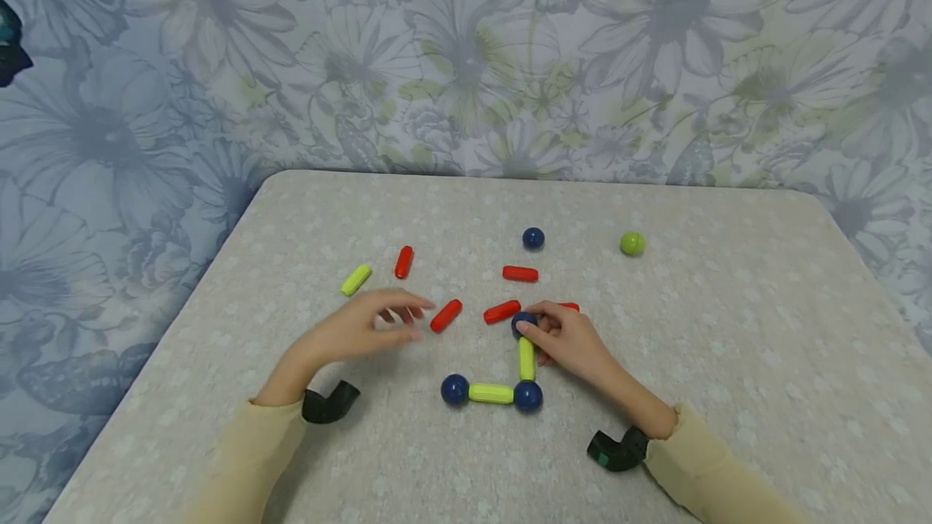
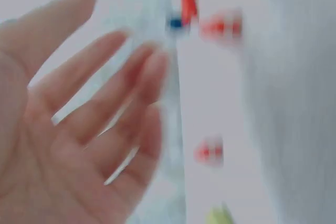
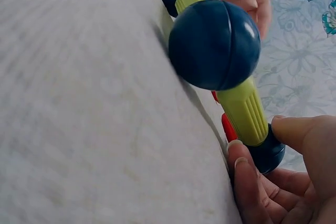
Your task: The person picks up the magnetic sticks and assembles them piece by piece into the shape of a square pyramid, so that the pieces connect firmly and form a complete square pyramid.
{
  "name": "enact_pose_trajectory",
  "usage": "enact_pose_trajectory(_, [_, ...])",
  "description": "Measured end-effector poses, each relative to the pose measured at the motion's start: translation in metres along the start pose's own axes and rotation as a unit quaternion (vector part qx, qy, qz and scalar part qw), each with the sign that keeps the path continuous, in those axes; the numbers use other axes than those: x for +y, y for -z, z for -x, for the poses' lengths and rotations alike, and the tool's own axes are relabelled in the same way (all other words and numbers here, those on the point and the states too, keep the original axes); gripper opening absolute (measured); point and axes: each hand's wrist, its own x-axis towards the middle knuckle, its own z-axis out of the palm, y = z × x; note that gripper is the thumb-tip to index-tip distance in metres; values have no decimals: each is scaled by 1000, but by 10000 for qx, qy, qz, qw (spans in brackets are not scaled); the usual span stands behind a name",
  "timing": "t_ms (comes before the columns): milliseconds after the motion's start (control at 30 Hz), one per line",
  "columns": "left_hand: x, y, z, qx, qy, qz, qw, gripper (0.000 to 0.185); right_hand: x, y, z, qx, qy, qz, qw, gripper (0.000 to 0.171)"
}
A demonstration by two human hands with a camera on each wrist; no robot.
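Observation:
An L-shaped assembly lies on the table: a blue ball (image 1: 455, 390), a yellow-green rod (image 1: 491, 393), a corner blue ball (image 1: 528, 396), a second yellow-green rod (image 1: 527, 359) and a far-end blue ball (image 1: 521, 323). Thumb and fingers of my right hand (image 1: 571, 340) grip that far-end ball, where it meets the rod. In the right wrist view the corner ball (image 3: 214, 44) looms large in front. My left hand (image 1: 357, 326) hovers with loosely extended fingers and holds nothing. Its fingertips are close to a red rod (image 1: 446, 315).
Behind the assembly lie more red rods (image 1: 502, 311), one partly hidden by my right hand. A loose yellow-green rod (image 1: 356, 280) sits at left. Toward the back are a blue ball (image 1: 534, 238) and a green ball (image 1: 633, 243). A patterned wall (image 1: 466, 87) stands beyond the table.

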Motion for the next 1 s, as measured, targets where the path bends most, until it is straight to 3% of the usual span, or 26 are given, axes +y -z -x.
enact_pose_trajectory(100, [-25,26,5,1234,619,50,9904,40,0,1,0,9,28,42,10000,35])
enact_pose_trajectory(167, [-42,36,7,1732,1181,76,9777,45,0,2,0,16,25,73,10000,35])
enact_pose_trajectory(300, [-70,42,8,1833,2111,-327,9596,59,0,3,1,-11,-44,95,9999,34])
enact_pose_trajectory(400, [-82,38,10,1837,2378,-700,9512,58,0,2,1,-48,-74,31,10000,35])
enact_pose_trajectory(600, [-85,32,13,2167,2311,-829,9449,31,3,0,0,-85,-79,-183,9998,37])
enact_pose_trajectory(767, [-80,30,14,2255,2233,-719,9456,31,5,0,1,-99,26,-306,9995,38])
enact_pose_trajectory(867, [-65,30,9,2181,2057,-291,9536,34,4,0,1,-102,36,-338,9994,39])
enact_pose_trajectory(1000, [-19,22,-5,1735,1565,565,9707,32,2,1,1,-118,19,-374,9992,37])
